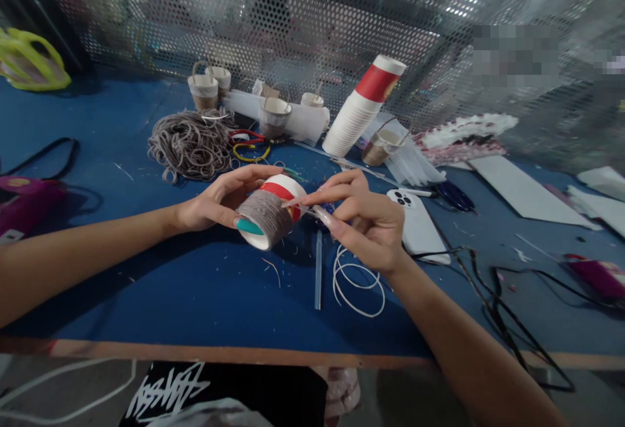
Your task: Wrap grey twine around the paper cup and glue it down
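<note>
Tilted above the blue table is a paper cup (266, 219), white and red at one end, its lower part wound with grey cord. My left hand (219, 202) is closed around it from the left, a green-nailed thumb lying along the base rim. From the right, my right hand (364, 219) brings thumb and forefinger to the edge of the winding, the fingertips touching or nearly touching the cup. Whatever they pinch is too small to make out. Below, a clear glue stick (318, 271) and a coil of white cord (359, 280) lie on the table.
Behind my hands sit a heap of grey cord (190, 144), several cord-wrapped cups (276, 118) and a leaning cup stack (359, 108). To the right lie a white phone (422, 225), a black cable (493, 310) and white boards (530, 189). A perforated metal screen (293, 23) rises at the back.
</note>
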`<state>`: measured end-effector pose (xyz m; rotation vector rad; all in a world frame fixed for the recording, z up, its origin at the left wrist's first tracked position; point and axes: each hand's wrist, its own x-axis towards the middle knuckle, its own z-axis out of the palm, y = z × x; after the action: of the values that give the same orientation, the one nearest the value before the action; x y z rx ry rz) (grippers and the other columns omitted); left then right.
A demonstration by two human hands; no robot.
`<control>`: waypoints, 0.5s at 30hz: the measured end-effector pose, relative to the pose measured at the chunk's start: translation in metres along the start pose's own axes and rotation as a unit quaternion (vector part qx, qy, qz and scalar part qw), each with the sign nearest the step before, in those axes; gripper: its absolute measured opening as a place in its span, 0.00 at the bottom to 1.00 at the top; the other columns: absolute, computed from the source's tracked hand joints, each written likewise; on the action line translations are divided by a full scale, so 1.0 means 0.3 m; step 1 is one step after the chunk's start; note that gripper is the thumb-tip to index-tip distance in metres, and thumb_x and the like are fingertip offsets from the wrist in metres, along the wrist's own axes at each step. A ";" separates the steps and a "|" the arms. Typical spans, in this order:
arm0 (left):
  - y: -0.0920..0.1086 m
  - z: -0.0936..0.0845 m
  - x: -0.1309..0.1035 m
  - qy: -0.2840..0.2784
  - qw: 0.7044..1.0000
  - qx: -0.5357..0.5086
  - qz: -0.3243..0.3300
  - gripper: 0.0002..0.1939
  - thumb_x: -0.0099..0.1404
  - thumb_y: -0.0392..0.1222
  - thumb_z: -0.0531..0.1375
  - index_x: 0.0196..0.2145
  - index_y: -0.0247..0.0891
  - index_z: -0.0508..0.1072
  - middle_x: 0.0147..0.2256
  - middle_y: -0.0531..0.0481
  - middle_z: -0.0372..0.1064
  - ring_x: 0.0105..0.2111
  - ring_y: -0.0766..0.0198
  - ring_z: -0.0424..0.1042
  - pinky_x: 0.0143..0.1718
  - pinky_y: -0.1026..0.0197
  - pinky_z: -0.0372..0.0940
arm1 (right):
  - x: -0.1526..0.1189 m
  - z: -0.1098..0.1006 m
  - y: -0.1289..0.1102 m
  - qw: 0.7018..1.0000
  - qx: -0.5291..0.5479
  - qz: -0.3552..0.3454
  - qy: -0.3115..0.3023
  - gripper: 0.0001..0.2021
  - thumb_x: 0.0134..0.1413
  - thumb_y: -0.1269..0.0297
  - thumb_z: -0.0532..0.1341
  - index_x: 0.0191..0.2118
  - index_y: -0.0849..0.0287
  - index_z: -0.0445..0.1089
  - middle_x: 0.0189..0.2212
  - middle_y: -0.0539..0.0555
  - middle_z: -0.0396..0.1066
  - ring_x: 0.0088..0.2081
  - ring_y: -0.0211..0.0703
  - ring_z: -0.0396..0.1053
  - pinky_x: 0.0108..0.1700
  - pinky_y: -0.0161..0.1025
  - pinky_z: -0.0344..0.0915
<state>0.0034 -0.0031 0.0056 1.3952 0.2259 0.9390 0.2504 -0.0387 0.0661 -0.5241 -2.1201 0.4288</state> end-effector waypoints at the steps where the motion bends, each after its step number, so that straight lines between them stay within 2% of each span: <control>1: -0.002 -0.001 0.001 0.003 1.000 -0.003 0.000 0.39 0.45 0.41 0.72 0.57 0.41 0.70 0.54 0.41 0.72 0.57 0.44 0.68 0.55 0.48 0.65 | -0.001 0.001 0.000 1.000 0.001 0.004 0.002 0.12 0.53 0.72 0.60 0.21 0.53 0.64 0.38 0.46 0.81 0.39 0.45 0.69 0.46 0.51 0.62; 9: -0.002 0.000 0.003 0.016 1.000 -0.011 -0.001 0.39 0.44 0.43 0.73 0.56 0.42 0.71 0.53 0.43 0.73 0.57 0.45 0.69 0.56 0.49 0.64 | -0.007 0.008 -0.002 0.999 0.026 0.031 0.027 0.13 0.54 0.70 0.61 0.20 0.53 0.65 0.38 0.48 0.81 0.39 0.46 0.68 0.46 0.52 0.63; 15: -0.006 -0.009 -0.001 0.019 1.000 -0.002 0.005 0.39 0.45 0.45 0.72 0.56 0.41 0.70 0.55 0.43 0.71 0.56 0.45 0.69 0.57 0.48 0.62 | -0.008 0.012 -0.006 0.998 0.021 0.048 0.030 0.13 0.55 0.67 0.61 0.20 0.53 0.65 0.45 0.51 0.80 0.43 0.50 0.72 0.50 0.56 0.65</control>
<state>0.0025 -0.0012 0.0033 1.3766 0.2454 0.9755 0.2482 -0.0419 0.0633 -0.6091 -2.0304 0.5064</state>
